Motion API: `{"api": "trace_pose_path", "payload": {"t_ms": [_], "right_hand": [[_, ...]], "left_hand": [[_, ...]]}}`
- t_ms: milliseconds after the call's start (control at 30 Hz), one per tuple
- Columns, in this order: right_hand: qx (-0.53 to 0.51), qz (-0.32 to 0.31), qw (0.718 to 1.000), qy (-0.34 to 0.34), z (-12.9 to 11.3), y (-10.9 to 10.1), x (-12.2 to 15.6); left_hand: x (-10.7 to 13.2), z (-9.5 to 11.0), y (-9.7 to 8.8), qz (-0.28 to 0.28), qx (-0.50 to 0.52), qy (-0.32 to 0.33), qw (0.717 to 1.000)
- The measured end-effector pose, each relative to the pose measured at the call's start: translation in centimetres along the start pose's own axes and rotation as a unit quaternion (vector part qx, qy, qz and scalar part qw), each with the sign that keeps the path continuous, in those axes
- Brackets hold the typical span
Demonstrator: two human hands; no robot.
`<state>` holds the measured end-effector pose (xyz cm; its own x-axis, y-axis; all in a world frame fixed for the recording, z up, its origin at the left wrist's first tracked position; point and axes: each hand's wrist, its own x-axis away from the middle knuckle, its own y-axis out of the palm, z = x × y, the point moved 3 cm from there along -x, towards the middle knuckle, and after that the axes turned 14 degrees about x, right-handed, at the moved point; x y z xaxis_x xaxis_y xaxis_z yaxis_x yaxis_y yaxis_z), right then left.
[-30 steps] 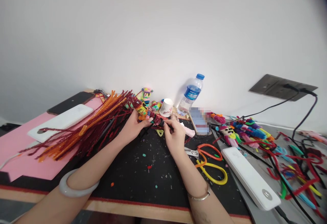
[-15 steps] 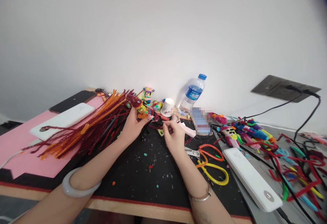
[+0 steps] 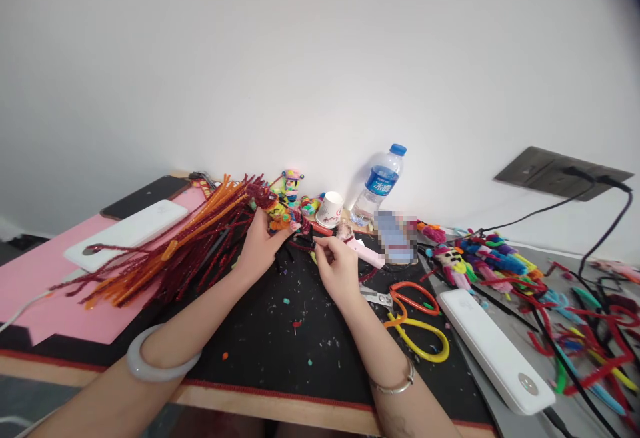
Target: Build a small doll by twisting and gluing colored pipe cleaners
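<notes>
My left hand (image 3: 257, 251) is closed around a pipe-cleaner doll (image 3: 277, 211) in orange, yellow and dark red, lying tilted with its dark red top to the left. Black pipe-cleaner ends stick out below that hand. Just right of the doll, my right hand (image 3: 337, 268) pinches thumb and fingers together on a thin black pipe cleaner (image 3: 311, 233); its far end is hard to make out. A large bundle of orange and dark red pipe cleaners (image 3: 190, 251) spreads out left of my left hand. Scissors (image 3: 420, 345) with orange and yellow handles lie beside my right wrist.
Behind my hands stand a small doll (image 3: 291, 185), a paper cup (image 3: 330, 210) and a water bottle (image 3: 379, 185). A phone (image 3: 396, 238) leans nearby. White power banks (image 3: 500, 351) lie on both sides. Loose pipe cleaners and cables cover the right side. Scraps dot the black mat (image 3: 260, 345).
My right hand has shifted slightly left, closer to the doll, still pinching. The left hand keeps its hold, and the doll has turned a little. The whole view has moved slightly.
</notes>
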<state>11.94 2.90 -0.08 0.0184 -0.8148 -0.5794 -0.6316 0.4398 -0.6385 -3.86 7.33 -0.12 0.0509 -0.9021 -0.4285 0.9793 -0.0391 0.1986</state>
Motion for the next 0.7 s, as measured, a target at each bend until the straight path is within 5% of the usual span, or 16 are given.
{"api": "trace_pose_path", "payload": {"t_ms": [700], "right_hand": [[0.021,-0.033,0.999,-0.012,0.00,0.36,-0.02]], "left_hand": [[0.26,0.34,0.15,0.021,-0.020,-0.019,0.999]]}}
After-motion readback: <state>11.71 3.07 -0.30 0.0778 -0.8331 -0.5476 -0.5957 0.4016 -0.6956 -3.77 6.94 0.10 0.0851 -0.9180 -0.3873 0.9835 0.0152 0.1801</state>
